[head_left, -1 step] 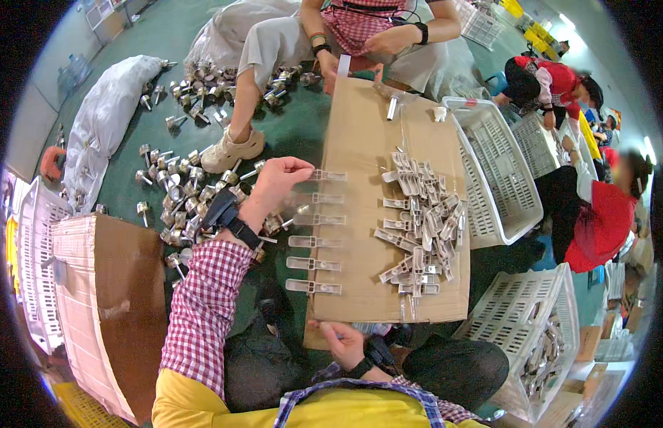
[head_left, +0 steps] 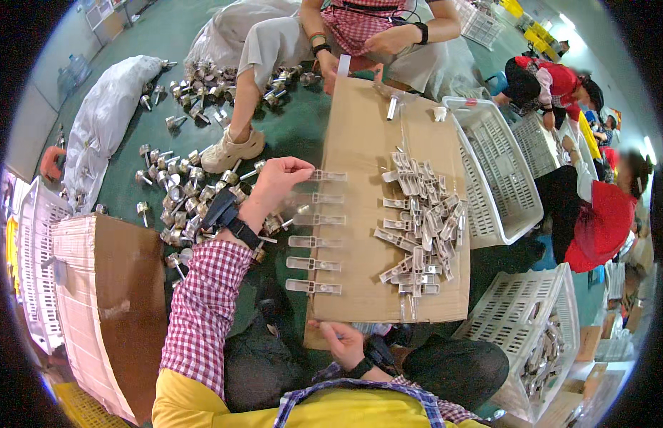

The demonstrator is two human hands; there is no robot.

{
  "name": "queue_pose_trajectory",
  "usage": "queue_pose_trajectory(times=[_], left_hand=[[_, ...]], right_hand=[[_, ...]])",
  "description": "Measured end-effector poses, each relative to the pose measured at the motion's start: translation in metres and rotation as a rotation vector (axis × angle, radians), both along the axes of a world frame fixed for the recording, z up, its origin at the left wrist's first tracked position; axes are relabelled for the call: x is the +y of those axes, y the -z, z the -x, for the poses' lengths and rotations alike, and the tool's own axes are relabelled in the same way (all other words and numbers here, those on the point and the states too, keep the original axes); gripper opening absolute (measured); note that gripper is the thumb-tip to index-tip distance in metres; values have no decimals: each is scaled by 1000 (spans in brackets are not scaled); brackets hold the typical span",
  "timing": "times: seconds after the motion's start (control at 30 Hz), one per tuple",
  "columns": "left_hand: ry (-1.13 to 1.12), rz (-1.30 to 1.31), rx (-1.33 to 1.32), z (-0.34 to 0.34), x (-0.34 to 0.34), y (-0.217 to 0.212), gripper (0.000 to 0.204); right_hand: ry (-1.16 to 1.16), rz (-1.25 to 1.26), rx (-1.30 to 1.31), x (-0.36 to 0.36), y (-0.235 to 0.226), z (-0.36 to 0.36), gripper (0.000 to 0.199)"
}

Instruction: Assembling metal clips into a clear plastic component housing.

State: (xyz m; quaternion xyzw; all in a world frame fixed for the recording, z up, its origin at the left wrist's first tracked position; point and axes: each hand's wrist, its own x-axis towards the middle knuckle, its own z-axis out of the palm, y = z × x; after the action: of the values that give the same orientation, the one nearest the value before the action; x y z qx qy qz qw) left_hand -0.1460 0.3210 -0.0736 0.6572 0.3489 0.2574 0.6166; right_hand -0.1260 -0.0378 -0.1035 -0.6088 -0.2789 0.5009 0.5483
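Note:
My left hand [head_left: 276,182] reaches over the left edge of a cardboard sheet [head_left: 363,285]. Its thumb and forefinger pinch the outer end of a clear plastic clip [head_left: 330,175], the farthest in a column. Several like clips, one being a nearer clip [head_left: 314,287], lie spaced along that edge with their ends jutting past it. A loose heap of clips [head_left: 428,221] covers the right part of the sheet. At the sheet's near edge, my right hand [head_left: 343,344] is closed with its fingertips on the cardboard; the undersides of its fingers are hidden.
Metal cup-shaped parts with stems [head_left: 178,189] litter the floor at left, beside a cardboard box [head_left: 132,307]. White crates flank the sheet: an upper crate [head_left: 499,178] and a lower crate [head_left: 502,307] holding parts. Across from me sits a co-worker, whose hand [head_left: 330,68] is by the far edge.

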Motion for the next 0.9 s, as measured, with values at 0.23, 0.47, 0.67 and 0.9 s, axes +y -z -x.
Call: queue_pose_trajectory(times=[0.23,0.47,0.67,0.9], left_hand=[[32,10,5,-4,-2,1,19],[34,31,-20,-4,2,6,17],[16,-43,62,-5,2,5,17],[26,-332,217,-7,-3,-12,19]], right_hand=[[-11,-7,-46,1,-2,-2,21],[-19,32,-14,0,-2,-1,22],[-12,1,-7,1,-4,0,22],[-27,38,-44,1,-6,-1,21]])
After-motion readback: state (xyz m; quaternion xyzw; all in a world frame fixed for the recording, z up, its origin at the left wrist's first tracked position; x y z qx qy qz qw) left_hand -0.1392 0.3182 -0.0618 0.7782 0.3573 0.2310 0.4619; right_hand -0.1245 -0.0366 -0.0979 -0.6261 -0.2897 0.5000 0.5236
